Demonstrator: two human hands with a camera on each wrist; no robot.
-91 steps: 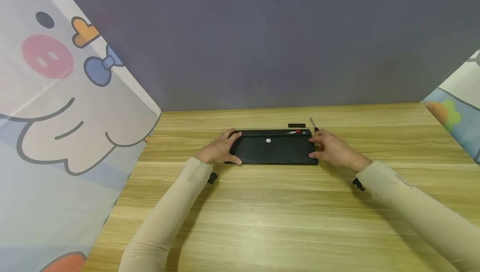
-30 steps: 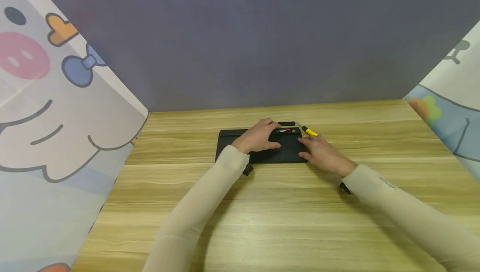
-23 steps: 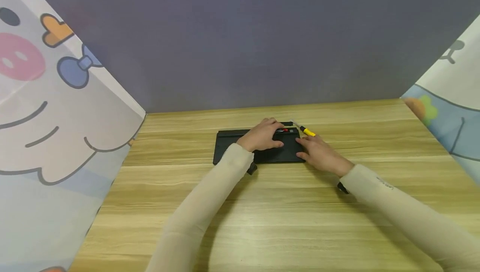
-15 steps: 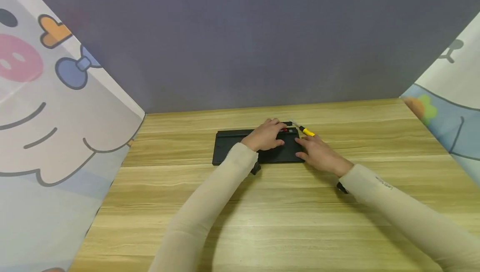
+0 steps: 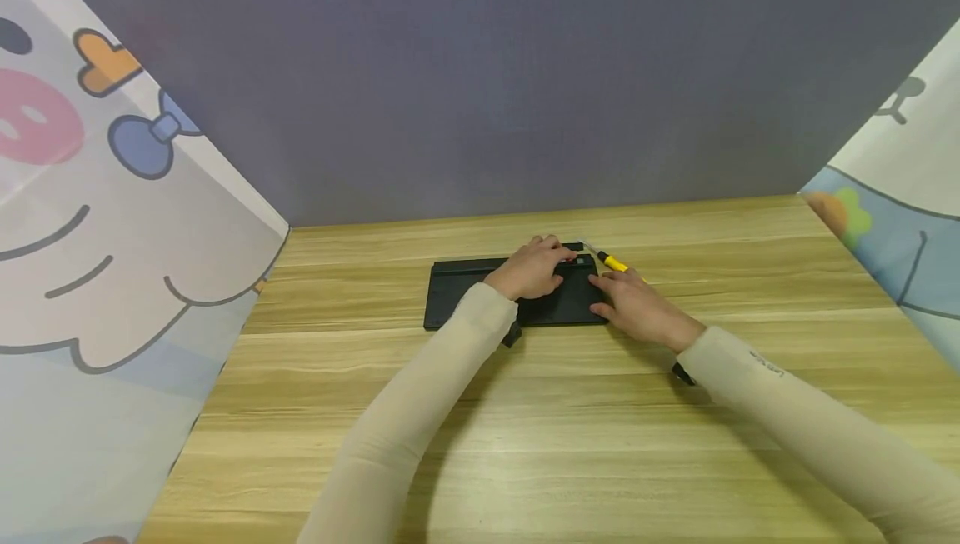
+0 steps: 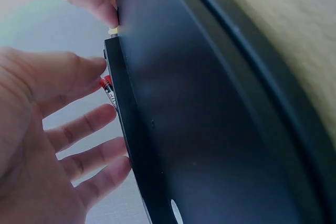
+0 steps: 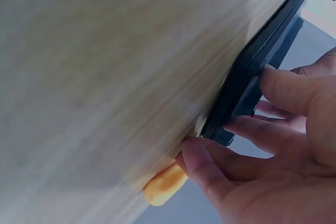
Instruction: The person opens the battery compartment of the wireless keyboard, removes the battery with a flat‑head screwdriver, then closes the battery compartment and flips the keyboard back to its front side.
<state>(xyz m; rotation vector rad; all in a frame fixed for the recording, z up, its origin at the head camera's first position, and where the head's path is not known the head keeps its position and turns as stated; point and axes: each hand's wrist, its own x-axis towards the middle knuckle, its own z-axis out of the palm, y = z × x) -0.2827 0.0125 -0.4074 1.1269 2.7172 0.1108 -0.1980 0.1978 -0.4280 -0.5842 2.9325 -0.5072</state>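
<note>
A black keyboard (image 5: 570,296) lies underside up on the table, its battery slot (image 5: 581,262) along the far edge. Over that slot is my left hand (image 5: 531,267). In the left wrist view, its index finger reaches a red-ended battery (image 6: 109,89); the thumb stays apart, and other fingertips touch the keyboard's edge. My right hand (image 5: 637,306) rests thumb and index fingertips against the keyboard's right end, without wrapping round it. Beside that hand lies a yellow-and-black screwdriver (image 5: 613,262), its handle partly covered. The right hand's lower fingers are close to the yellow handle (image 7: 164,184).
A small black strip, looking like a battery cover (image 5: 573,247), lies just beyond the keyboard. The wood-grain table (image 5: 570,444) runs back to a grey panel (image 5: 525,86). Cartoon-printed sheets (image 5: 150,261) flank it.
My left hand has left the keyboard's left end and moved right to the battery slot, where its fingers now cover the red battery end. My right hand stays at the right end.
</note>
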